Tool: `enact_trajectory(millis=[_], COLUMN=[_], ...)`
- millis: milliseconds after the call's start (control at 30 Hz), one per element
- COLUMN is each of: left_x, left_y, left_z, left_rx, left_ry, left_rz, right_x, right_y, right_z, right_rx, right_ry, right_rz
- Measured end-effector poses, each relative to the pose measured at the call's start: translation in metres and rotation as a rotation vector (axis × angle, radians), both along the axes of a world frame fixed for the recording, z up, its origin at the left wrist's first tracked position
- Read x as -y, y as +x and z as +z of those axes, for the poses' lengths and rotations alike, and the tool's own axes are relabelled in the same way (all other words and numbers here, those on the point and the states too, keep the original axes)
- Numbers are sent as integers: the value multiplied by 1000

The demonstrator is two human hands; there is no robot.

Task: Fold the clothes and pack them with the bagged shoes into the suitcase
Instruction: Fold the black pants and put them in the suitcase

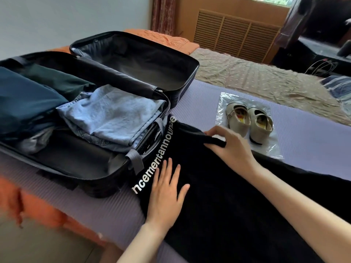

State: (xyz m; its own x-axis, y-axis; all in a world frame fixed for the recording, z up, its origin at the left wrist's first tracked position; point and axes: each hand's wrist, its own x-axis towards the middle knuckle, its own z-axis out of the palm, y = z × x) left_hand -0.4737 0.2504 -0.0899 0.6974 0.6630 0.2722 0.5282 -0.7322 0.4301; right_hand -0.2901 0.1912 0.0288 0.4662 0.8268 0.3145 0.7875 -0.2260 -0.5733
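Observation:
A black garment (218,196) with a white-lettered band lies spread on the purple mat in front of me. My left hand (167,192) presses flat on it near the lettered edge, fingers straight. My right hand (228,145) pinches a black strap or fold at the garment's far edge. The black suitcase (182,90) lies open to the left, holding a folded light-blue denim piece (114,118), a dark teal garment (24,99) and a dark green one (62,80). A pair of beige shoes (248,120) rests on a clear plastic bag (224,99) beyond my right hand.
The purple mat (313,145) covers the near part of the bed; a beige patterned cover (256,78) lies beyond it. Orange bedding (47,209) hangs over the left edge. A wooden radiator cover (233,33) and cables (322,67) stand at the back.

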Motion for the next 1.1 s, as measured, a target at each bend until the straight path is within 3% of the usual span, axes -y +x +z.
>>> enact_trajectory(millis=[100, 333, 467, 667, 900, 1100], left_x=[11, 18, 16, 8, 4, -5], left_y=[-26, -95, -106, -93, -58, -67], left_z=[13, -6, -6, 22, 26, 14], left_rx=[244, 201, 353, 641, 888, 999], left_ry=[-52, -81, -265, -519, -704, -762], left_rz=[3, 18, 38, 382, 722, 794], right_x=[36, 66, 65, 83, 104, 136], right_y=[-39, -109, -135, -155, -146, -124], right_z=[-15, -70, -66, -97, -86, -88], right_rx=[81, 144, 129, 213, 277, 378], right_ry=[45, 25, 111, -18, -69, -150], right_rz=[91, 210, 181, 281, 186, 37])
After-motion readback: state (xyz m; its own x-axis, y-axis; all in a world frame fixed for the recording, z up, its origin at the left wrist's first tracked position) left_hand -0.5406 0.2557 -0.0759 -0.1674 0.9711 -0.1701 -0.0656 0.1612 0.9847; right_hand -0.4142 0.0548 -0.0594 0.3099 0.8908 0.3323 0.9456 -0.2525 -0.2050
